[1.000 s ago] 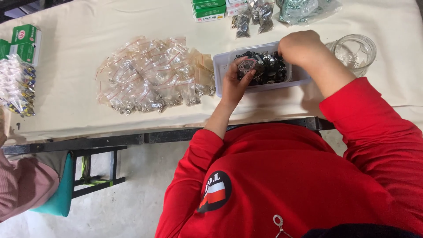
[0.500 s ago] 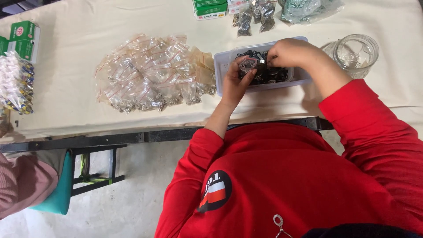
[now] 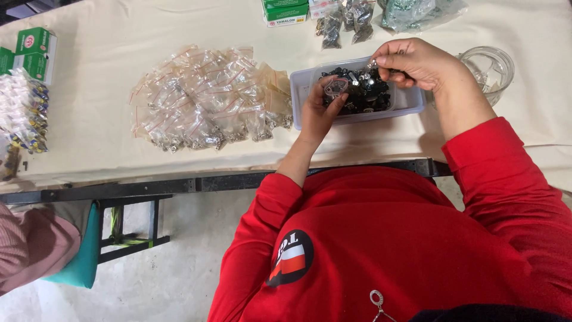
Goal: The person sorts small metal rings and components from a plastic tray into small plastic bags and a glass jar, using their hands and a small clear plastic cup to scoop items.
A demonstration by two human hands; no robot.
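The left hand (image 3: 319,110) holds a small clear bag (image 3: 336,87) pinched between thumb and fingers, its grip closed on the bag just over the near edge of a shallow pale tray (image 3: 414,101) filled with small dark metal parts (image 3: 363,92). The right hand (image 3: 417,62) hovers above the tray's far side, fingertips drawn narrow around a tiny piece; what it is I cannot make out. To the left of the left hand lies a heap of filled clear bags (image 3: 208,101) on the cream-covered bench (image 3: 107,77). Just right of the right hand stands a clear glass bowl (image 3: 491,65). Green boxes (image 3: 286,12) sit beyond the tray.
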